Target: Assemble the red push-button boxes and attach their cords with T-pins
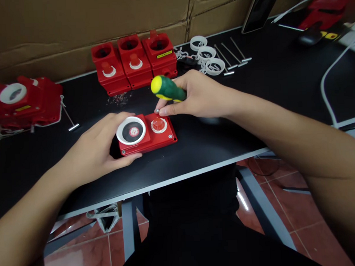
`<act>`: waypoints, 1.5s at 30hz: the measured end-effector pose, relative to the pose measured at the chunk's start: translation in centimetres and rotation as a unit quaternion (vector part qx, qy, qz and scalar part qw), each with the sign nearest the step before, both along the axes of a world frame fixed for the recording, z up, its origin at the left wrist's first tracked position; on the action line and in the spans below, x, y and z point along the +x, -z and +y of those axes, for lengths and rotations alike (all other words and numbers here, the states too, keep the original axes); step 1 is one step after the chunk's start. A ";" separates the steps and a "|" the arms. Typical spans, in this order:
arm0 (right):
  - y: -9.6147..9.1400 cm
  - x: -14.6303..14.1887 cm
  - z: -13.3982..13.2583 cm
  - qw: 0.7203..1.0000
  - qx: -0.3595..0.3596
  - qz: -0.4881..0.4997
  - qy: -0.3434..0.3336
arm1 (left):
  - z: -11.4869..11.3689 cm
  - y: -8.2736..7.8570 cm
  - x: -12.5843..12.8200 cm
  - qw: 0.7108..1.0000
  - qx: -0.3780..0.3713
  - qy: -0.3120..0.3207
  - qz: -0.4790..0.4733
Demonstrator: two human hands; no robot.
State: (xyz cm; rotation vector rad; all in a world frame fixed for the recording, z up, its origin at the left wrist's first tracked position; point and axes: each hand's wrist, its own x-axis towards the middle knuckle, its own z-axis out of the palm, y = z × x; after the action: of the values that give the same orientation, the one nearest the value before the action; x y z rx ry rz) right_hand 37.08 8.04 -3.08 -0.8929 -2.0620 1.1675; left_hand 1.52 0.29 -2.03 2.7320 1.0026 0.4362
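Note:
A red call-point box point(159, 143) lies flat near the table's front edge. It carries a white ring point(118, 131) around a dark disc and a clear red dome point(158, 124). My left hand point(103, 141) grips the box from its left side, thumb along the near edge and fingers over the far edge. Held in my right hand point(196, 94) is a green and yellow screwdriver point(170, 88), its handle tilted up to the left. The same hand's thumb and forefinger pinch a small screw point(156, 111) at the box's far right corner. The screwdriver's tip is hidden.
Behind stand several red boxes point(137, 68), with more red boxes point(45, 99) at the left. White rings point(215, 66) and small metal hammers point(229, 57) lie at the back. A phone point(260, 10) leans on the cardboard point(83, 31). A white cable point(324, 89) crosses the right side.

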 end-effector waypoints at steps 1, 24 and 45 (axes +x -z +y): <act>0.1 0.0 0.1 0.999 -0.033 0.013 -0.006 | 0.0 0.0 0.0 1.000 -0.004 -0.002 0.000; -0.7 0.2 0.3 0.992 -0.116 0.047 -0.024 | -0.2 0.2 -0.1 1.000 -0.021 -0.009 -0.011; -2.6 -1.3 -2.4 0.954 0.071 0.289 0.043 | -0.2 0.4 -0.1 0.998 -0.056 -0.028 -0.012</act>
State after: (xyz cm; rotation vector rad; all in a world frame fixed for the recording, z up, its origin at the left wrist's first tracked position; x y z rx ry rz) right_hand 35.79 5.60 -0.52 -0.4864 -1.5852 1.0612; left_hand 1.38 0.13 -2.40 2.5993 1.0650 0.4092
